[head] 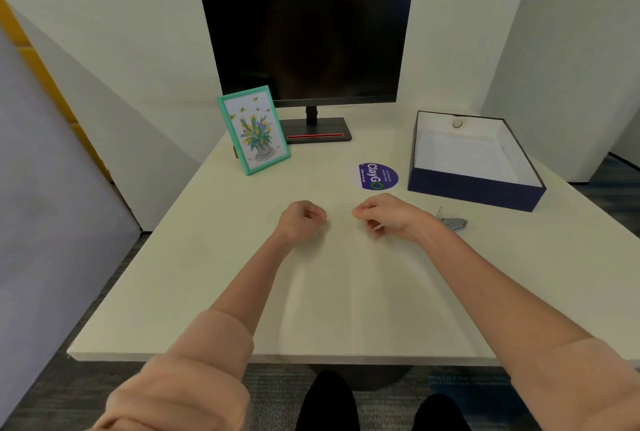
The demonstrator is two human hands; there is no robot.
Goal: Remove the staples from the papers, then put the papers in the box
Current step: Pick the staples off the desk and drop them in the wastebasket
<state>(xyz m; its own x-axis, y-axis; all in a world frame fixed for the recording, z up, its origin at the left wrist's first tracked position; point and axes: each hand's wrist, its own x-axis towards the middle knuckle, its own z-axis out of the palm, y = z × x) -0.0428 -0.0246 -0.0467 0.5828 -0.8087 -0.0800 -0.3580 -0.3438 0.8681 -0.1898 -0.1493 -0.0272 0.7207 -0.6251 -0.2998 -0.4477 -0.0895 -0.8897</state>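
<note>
Two curled hands, hold unclear, left hand point(303, 219), right hand point(388, 216) nearer box point(474, 190).

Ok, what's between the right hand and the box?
Head view: the staple remover lies on the table between right hand and box, beside the wrist.

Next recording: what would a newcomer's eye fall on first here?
A big dark monitor stands at the back of the table, a teal-framed flower picture propped by its base. An open navy box, white inside, sits at the right, a metal staple remover just in front of it. Mid-table the left hand and right hand are close together with fingers curled; whether they hold anything is unclear.
</note>
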